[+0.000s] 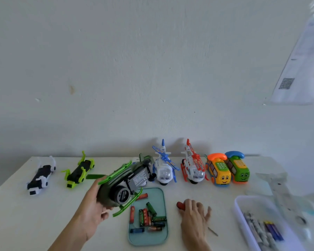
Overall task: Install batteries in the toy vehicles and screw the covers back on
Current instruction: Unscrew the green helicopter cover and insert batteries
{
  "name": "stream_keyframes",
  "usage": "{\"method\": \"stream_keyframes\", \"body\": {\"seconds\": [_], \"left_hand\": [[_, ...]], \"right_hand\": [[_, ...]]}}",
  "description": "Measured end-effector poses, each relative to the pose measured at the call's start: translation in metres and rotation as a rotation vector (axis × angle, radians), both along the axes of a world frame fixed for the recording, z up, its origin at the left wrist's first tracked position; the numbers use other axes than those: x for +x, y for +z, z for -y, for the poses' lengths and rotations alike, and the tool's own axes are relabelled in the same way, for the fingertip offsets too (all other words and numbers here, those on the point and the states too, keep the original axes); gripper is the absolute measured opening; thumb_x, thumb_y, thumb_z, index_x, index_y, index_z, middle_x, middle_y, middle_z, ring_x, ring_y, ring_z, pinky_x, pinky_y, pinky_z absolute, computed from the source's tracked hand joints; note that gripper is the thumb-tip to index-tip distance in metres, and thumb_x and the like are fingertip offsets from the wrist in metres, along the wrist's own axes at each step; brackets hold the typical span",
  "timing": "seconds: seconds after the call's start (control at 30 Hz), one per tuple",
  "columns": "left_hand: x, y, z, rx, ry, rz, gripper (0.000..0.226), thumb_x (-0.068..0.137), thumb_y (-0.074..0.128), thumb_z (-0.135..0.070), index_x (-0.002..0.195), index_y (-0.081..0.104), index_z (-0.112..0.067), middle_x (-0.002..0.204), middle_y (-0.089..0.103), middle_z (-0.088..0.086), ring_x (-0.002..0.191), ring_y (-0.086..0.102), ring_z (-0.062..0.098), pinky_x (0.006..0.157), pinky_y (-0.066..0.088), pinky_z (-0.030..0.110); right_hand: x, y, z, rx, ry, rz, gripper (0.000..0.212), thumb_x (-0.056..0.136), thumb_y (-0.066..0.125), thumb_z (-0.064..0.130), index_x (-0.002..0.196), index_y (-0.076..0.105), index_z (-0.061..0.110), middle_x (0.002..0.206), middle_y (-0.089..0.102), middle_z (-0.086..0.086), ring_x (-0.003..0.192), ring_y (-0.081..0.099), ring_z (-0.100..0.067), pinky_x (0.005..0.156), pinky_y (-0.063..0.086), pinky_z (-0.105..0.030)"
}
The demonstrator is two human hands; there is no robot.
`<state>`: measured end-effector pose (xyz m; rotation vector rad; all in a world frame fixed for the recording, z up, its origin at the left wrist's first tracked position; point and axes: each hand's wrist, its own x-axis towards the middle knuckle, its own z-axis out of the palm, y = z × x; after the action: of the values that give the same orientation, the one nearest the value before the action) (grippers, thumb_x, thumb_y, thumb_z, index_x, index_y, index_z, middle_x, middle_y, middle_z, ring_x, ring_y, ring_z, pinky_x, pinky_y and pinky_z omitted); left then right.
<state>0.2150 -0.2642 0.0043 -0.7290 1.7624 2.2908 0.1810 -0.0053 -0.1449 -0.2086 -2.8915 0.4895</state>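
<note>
Left hand (92, 205): I am gripping the green helicopter (124, 183) around its dark body, fingers curled under it, and tilting its underside up toward me above the table (25, 223).
Right hand (194, 212): I am resting it on the table with the fingers loosely spread over the red-handled screwdriver (180, 205); whether I am actually clasping the handle, I cannot tell.
Green helicopter, handling: I am judging it light, hollow and stiff; the smooth shell may be slippery, so the broad body is the place to hold.
Green skids (128, 203): I am avoiding these thin rails, which look likely to flex or snap.
Battery cover (139, 178): I am facing the labelled dark panel on the underside; its screw is too small to make out.
Batteries (149, 216): they are lying loose in the teal tray (162, 238), just beside the helicopter; small, round, apt to roll.
Other toys: the white and blue helicopter (163, 167) and red helicopter (192, 169) are standing along the wall.
</note>
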Motion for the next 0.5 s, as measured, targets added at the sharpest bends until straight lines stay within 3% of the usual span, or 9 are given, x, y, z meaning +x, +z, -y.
{"method": "stream_keyframes", "body": {"seconds": [0.07, 0.13, 0.23, 0.3, 0.37, 0.5], "left_hand": [[-0.001, -0.005, -0.021, 0.031, -0.002, 0.016, 0.041, 0.087, 0.048, -0.053, 0.099, 0.065, -0.018, 0.082, 0.068, 0.014, 0.066, 0.039, 0.021, 0.057, 0.022, 0.032], [-0.002, -0.009, -0.043, 0.007, -0.012, 0.021, 0.035, 0.089, 0.048, -0.050, 0.097, 0.064, -0.020, 0.080, 0.069, 0.013, 0.063, 0.042, 0.020, 0.058, 0.022, 0.032], [0.000, -0.015, -0.074, 0.029, -0.041, 0.035, 0.040, 0.091, 0.046, -0.049, 0.098, 0.065, -0.015, 0.070, 0.066, 0.013, 0.054, 0.044, 0.020, 0.055, 0.022, 0.031], [0.001, -0.020, -0.097, 0.067, -0.052, 0.080, 0.045, 0.090, 0.044, -0.051, 0.095, 0.066, -0.012, 0.063, 0.061, 0.014, 0.053, 0.041, 0.020, 0.053, 0.021, 0.030], [0.003, -0.024, -0.115, 0.093, -0.070, 0.132, 0.047, 0.089, 0.042, -0.053, 0.090, 0.066, -0.012, 0.061, 0.059, 0.014, 0.048, 0.044, 0.020, 0.052, 0.023, 0.028], [0.004, -0.028, -0.149, 0.154, -0.130, 0.214, 0.049, 0.089, 0.040, -0.054, 0.085, 0.064, -0.012, 0.061, 0.059, 0.013, 0.042, 0.045, 0.020, 0.048, 0.023, 0.024]], "right_hand": [[0.001, 0.023, -0.015, -0.222, 0.049, -0.034, 0.023, 0.083, 0.070, 0.018, 0.092, 0.049, 0.024, 0.091, 0.062, 0.002, 0.081, 0.054, -0.017, 0.078, 0.031, -0.027], [0.005, 0.049, -0.031, -0.591, 0.052, -0.050, 0.016, 0.094, 0.055, 0.012, 0.095, 0.041, 0.019, 0.099, 0.059, -0.004, 0.079, 0.048, -0.016, 0.065, 0.035, -0.018], [0.007, 0.082, -0.061, -0.822, 0.050, -0.161, 0.022, 0.084, 0.071, 0.022, 0.089, 0.049, 0.020, 0.068, 0.045, 0.004, 0.059, 0.038, -0.013, 0.054, 0.031, -0.023], [0.009, 0.103, -0.082, -0.972, 0.110, -0.082, 0.014, 0.080, 0.074, 0.023, 0.083, 0.060, 0.023, 0.060, 0.031, 0.002, 0.054, 0.029, -0.014, 0.052, 0.026, -0.025], [0.012, 0.116, -0.095, -1.102, 0.196, 0.035, 0.004, 0.084, 0.071, 0.022, 0.086, 0.068, 0.024, 0.060, 0.035, -0.004, 0.050, 0.030, -0.014, 0.047, 0.027, -0.025], [0.021, 0.124, -0.116, -1.315, 0.409, 0.200, 0.032, 0.084, 0.061, 0.027, 0.113, 0.061, 0.013, 0.069, 0.058, -0.014, 0.039, 0.028, -0.013, 0.038, 0.024, -0.019]]}}
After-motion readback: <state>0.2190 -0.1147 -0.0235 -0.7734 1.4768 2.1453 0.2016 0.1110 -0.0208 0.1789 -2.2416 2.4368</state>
